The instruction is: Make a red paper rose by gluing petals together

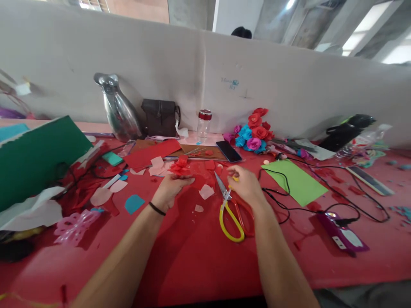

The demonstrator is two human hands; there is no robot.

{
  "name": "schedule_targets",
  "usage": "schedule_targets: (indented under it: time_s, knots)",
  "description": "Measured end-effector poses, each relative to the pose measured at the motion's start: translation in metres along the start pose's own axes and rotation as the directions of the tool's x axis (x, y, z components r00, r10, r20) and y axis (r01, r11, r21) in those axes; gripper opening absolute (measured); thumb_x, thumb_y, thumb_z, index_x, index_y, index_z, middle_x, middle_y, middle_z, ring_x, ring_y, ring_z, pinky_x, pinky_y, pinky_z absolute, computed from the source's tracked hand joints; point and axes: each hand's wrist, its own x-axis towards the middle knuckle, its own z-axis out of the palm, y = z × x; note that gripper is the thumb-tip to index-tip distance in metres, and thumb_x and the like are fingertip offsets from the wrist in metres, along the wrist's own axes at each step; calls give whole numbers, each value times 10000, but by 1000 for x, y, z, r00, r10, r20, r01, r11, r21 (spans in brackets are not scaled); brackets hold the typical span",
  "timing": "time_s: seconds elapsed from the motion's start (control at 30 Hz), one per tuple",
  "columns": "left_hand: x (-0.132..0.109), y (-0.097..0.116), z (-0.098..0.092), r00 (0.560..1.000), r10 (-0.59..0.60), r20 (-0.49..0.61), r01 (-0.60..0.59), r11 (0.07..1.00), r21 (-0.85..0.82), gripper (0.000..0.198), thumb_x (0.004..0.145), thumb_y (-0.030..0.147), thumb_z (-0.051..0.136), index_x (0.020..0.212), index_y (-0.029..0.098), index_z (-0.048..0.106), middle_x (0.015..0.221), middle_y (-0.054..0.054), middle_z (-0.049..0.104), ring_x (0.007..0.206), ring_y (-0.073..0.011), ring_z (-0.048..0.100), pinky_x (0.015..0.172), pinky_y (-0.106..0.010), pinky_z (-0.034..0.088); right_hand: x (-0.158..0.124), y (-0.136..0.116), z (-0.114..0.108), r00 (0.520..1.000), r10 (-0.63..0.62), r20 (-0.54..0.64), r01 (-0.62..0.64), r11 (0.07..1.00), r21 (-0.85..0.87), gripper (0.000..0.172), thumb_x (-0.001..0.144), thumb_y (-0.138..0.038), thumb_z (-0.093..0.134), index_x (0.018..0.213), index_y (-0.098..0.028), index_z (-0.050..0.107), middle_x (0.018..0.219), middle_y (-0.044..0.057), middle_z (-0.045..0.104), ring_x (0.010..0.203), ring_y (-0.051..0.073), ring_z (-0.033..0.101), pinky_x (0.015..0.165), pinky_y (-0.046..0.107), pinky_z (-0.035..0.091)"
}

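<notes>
My left hand (171,188), a black band at its wrist, holds a red paper flower (180,167) over the red table (192,265). To its right, my right hand (244,182) has its fingers curled at the upper handle of yellow-handled scissors (231,222), whose blades point away to the upper left. Red-handled scissors (245,216) lie partly under my right wrist. Pale pink paper pieces (206,191) lie between my hands, and more are scattered behind and left of my left hand.
Behind stand a silver jug (120,109), a dark bag (159,119), a glass jar (204,126) and paper flowers (254,134). A phone (228,151) lies before them. Green paper (297,182), black cables and a purple power strip (342,234) are right; a green board (41,158) is left.
</notes>
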Motion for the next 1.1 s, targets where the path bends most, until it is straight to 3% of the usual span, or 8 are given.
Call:
schedule_targets:
  time_s: [0.1,0.4,0.57,0.67,0.73,0.83,0.93,1.1]
  knots:
    - [9,-4,-6,999,-33,-8,33,999,3,211,443,151,816,552,138,636,436,32,534,328,-21,281,340,-199,121,-3,21,-18,972,173,159,-73,866,-495,322,709,-250,601,1015,-159,642,1077,161,652,1038,331,572,814,400,424]
    - [17,-15,-8,995,-67,-76,74,993,95,264,407,79,788,449,153,538,423,47,490,369,-43,331,349,-173,160,-4,35,-13,975,154,159,-40,829,-558,345,706,-149,525,1041,-94,585,1065,199,613,889,286,626,711,341,428]
    - [18,-23,-4,995,20,-98,-10,995,98,284,409,-16,711,399,169,496,448,19,547,484,-102,489,452,-198,355,-3,23,-26,993,0,119,29,969,-246,219,743,-242,549,941,-176,614,854,89,678,781,251,619,685,324,438]
    - [19,-24,-4,992,25,-125,1,979,204,276,452,-7,686,401,174,485,446,22,545,475,-103,481,480,-216,375,-15,13,-21,960,-84,268,49,990,134,192,791,-380,560,867,-230,651,804,37,699,748,237,625,684,322,464]
    - [19,-22,-5,992,27,-125,18,939,343,232,499,28,686,435,169,513,488,14,572,498,-107,500,501,-220,383,-24,6,-14,910,-143,388,42,965,258,250,812,-442,552,872,-230,670,837,38,707,806,245,634,730,331,478]
    - [19,-20,-7,995,38,-95,26,805,593,124,581,109,683,530,159,582,587,-4,631,575,-124,555,549,-229,401,-30,-1,-4,848,-177,500,68,971,229,315,851,-470,498,911,-213,669,896,51,706,871,247,637,788,341,477]
    - [20,-20,-10,996,63,-60,-1,695,719,79,633,169,674,595,158,606,677,-29,677,664,-150,607,601,-240,427,-29,-3,1,845,-171,506,83,978,191,351,871,-477,461,965,-195,647,964,68,697,908,248,632,827,359,466]
    - [23,-23,-12,999,41,-12,-21,714,700,116,598,170,707,626,153,596,742,-44,702,700,-161,636,601,-241,455,-26,0,2,844,-201,497,101,970,221,369,874,-510,437,886,-200,638,897,64,693,889,245,630,815,346,469]
